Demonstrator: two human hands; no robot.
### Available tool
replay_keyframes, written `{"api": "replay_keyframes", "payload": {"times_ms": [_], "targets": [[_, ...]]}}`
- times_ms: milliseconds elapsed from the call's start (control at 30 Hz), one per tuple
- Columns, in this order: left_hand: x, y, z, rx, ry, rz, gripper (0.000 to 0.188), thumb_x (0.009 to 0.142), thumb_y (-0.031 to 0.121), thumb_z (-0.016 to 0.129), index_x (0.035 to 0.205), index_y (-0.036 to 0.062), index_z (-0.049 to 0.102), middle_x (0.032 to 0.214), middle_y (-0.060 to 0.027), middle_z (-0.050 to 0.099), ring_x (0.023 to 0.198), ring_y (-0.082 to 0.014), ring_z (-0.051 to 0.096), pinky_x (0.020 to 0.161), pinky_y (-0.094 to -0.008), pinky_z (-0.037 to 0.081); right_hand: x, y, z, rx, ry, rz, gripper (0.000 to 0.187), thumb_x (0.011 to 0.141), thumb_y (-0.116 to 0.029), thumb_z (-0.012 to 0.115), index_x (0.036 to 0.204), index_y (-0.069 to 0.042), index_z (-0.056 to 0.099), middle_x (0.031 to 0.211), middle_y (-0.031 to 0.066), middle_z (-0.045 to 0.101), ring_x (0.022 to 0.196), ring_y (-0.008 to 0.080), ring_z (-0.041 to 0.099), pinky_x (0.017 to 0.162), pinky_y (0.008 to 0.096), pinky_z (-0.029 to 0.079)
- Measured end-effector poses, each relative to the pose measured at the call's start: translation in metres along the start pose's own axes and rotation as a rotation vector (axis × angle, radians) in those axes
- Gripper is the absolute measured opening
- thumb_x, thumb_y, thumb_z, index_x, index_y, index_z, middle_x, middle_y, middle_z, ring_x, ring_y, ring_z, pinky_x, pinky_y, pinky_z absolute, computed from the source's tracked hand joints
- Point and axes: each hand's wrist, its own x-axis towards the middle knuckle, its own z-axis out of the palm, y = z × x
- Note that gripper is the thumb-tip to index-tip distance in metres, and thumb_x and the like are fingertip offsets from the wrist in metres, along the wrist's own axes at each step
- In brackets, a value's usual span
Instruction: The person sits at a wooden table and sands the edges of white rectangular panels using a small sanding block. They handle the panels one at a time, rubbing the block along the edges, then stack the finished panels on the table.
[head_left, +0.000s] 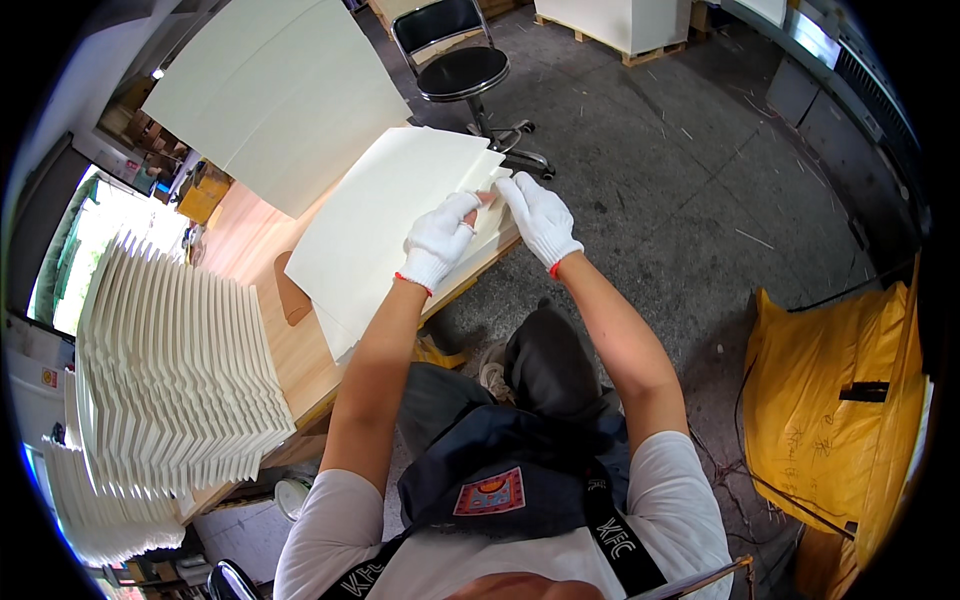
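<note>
A small stack of white cardboard sheets (385, 210) lies on the wooden table in front of me, its edges slightly out of line. Both hands wear white knitted gloves with red cuffs, and some bare fingertips show. My left hand (437, 238) rests over the near right part of the sheets, its fingers bent closed at their edge. My right hand (541, 217) comes in from the right, with its fingers closed around the right-hand edge of the sheets. The undersides of the fingers are hidden.
A tall pile of folded white cardboard (175, 365) stands at the left. Large white boards (280, 90) lie at the table's far end. A brown piece (291, 288) lies on the wooden tabletop (290, 345). Beyond is a black swivel chair (462, 72); yellow sheeting (830, 390) hangs at right.
</note>
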Motion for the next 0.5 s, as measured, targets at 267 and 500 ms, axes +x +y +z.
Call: {"api": "replay_keyframes", "payload": {"times_ms": [267, 500], "targets": [[-0.003, 0.016, -0.003, 0.168, -0.022, 0.054, 0.03, 0.089, 0.029, 0.069, 0.118, 0.0226, 0.069, 0.109, -0.003, 0.068, 0.098, -0.0226, 0.067, 0.086, -0.0315, 0.053, 0.001, 0.004, 0.005, 0.062, 0.025, 0.054, 0.05, 0.103, -0.053, 0.035, 0.118, -0.011, 0.058, 0.098, 0.0239, 0.069, 0.093, 0.0434, 0.066, 0.081, 0.053, 0.049], [-0.003, 0.016, -0.004, 0.148, -0.032, 0.053, 0.034, 0.088, 0.03, 0.071, 0.121, 0.0243, 0.069, 0.11, -0.0025, 0.068, 0.098, -0.022, 0.067, 0.086, -0.0315, 0.054, 0.001, 0.009, 0.007, 0.046, 0.032, 0.008, 0.047, 0.103, -0.05, 0.036, 0.117, -0.011, 0.057, 0.098, 0.0227, 0.069, 0.093, 0.0426, 0.067, 0.08, 0.0518, 0.049]]}}
